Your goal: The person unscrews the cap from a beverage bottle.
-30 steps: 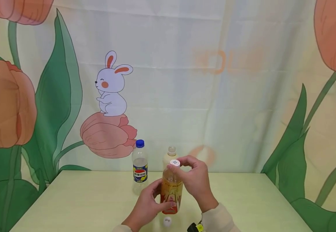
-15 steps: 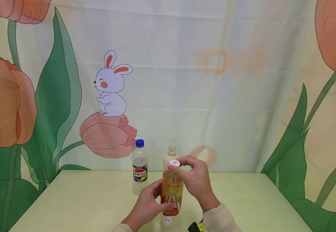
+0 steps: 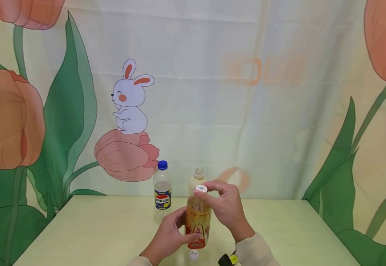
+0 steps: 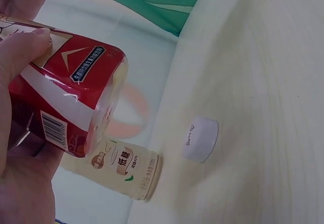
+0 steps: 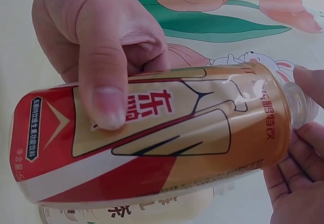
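Observation:
A drink bottle with a red and gold label [image 3: 198, 221] is held upright in front of me, its base above the table. My left hand [image 3: 168, 234] grips its lower body, the thumb across the label. My right hand [image 3: 227, 207] pinches the white cap [image 3: 201, 188] at its top between thumb and fingers. In the right wrist view the left hand [image 5: 101, 41] wraps the label, while the right hand [image 5: 298, 178] is at the clear neck. Below the bottle, a loose white cap [image 4: 201, 139] lies on the table.
Behind the held bottle stands a cream-labelled bottle [image 4: 119, 168] with no cap on its neck. To its left is a clear bottle [image 3: 162, 195] with a blue cap. The pale table [image 3: 80, 229] meets a printed curtain [image 3: 196, 92] at its far edge.
The held bottle has dropped slightly, and its cap has turned a little under my right fingers. Both hands keep their hold. The whole scene has shifted slightly right with the camera.

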The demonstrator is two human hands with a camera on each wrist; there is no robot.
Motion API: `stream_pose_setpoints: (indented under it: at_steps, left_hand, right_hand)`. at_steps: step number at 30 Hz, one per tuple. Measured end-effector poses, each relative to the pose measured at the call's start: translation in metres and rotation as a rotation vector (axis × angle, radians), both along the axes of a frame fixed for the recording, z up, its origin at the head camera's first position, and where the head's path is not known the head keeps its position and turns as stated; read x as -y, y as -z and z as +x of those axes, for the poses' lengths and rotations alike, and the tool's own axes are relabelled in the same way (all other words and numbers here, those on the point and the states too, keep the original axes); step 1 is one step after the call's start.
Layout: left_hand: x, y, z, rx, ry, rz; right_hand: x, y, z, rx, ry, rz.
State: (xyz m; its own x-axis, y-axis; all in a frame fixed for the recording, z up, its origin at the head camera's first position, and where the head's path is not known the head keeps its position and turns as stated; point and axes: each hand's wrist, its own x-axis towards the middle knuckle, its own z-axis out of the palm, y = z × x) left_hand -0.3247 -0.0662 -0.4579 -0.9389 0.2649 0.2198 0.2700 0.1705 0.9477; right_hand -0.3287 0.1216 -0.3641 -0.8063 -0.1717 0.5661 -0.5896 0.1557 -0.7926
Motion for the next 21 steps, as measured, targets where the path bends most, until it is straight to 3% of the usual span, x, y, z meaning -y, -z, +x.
stream_pose_setpoints:
  at_steps: [12, 21]
  left_hand:
    - [0.0028, 0.0011, -0.0021, 0.002, 0.022, -0.003]
    - [0.0013, -0.0021, -0.0016, -0.024, -0.024, 0.016]
  right_hand:
    - [-0.0032, -0.0019, -0.0041, -0.017, -0.019, 0.042]
    - [0.0063, 0.0002, 0.0007, 0.069, 0.110, -0.017]
